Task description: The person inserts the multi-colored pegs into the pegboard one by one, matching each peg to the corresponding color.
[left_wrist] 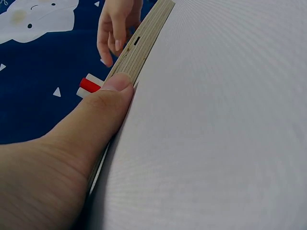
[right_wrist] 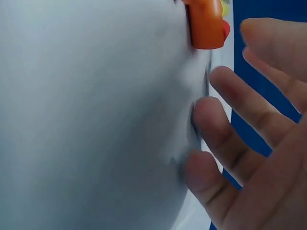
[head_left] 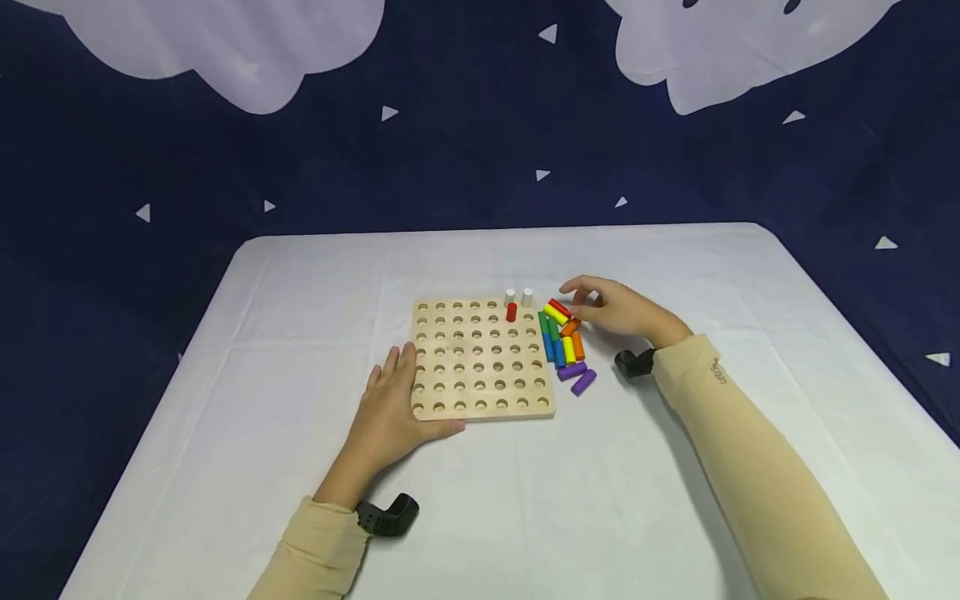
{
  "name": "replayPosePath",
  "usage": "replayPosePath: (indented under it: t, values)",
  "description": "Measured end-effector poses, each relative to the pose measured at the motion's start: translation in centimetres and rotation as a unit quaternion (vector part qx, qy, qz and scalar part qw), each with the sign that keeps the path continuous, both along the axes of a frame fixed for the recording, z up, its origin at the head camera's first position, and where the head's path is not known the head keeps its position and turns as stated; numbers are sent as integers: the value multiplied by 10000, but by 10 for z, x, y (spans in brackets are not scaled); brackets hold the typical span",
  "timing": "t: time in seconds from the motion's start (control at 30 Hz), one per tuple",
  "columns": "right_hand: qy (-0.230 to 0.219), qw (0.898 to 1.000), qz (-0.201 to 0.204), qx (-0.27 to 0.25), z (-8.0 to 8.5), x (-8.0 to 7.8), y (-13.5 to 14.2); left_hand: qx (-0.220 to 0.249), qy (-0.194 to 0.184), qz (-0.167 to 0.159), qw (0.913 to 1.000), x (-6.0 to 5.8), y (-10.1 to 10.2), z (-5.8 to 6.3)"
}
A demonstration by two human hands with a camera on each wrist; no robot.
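Note:
A square wooden pegboard point(head_left: 468, 375) with rows of round holes lies on the table. My left hand point(head_left: 386, 408) holds its near left corner, fingers straight along the left side and thumb point(left_wrist: 103, 100) against the front edge. Two white pegs point(head_left: 528, 297) stand upright in the far row near the right, with a red peg point(head_left: 512, 312) upright in the row before them. My right hand point(head_left: 618, 308) hovers at the far end of the loose pegs, fingers loosely bent. In the right wrist view its thumb and fingers are apart with nothing between them, near an orange peg point(right_wrist: 206, 24).
Loose pegs lie along the board's right side: red, yellow point(head_left: 556, 315), orange, green point(head_left: 553, 329), blue point(head_left: 558, 353) and purple point(head_left: 583, 382). A white cloth covers the table point(head_left: 525, 508). Behind it hangs a dark blue curtain point(head_left: 465, 175). Each wrist bears a black device point(head_left: 388, 515).

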State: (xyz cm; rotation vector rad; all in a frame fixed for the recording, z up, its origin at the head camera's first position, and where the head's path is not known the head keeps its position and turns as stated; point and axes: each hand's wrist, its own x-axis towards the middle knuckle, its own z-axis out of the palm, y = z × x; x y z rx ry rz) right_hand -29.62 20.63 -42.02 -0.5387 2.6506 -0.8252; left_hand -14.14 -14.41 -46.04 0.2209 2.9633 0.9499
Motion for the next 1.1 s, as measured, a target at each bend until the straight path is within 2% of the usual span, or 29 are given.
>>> replayPosePath:
  t: [0.2,0.37,0.5,0.77,0.97,1.1]
  values:
    - [-391,9982,432,138,3,-12,-6,7,54,-9,10000,0,1,-1]
    - [-585,9968,506,223,3,-15,-7,-16,32,11,10000,0,1,-1]
    - [-531,9973,455,218,2,-17,-7,-48,-3,14,10000,-1,0,-1]
    - [-144,9994,199,240,-3,-18,-7,-110,-7,-17,9999,-1,0,0]
    - [-207,9997,20,138,-2,-16,-7,-133,-42,-8,9999,-1,0,1]
    - [-208,9993,-82,289,0,-16,-7,-131,-28,-1,9999,0,1,2]
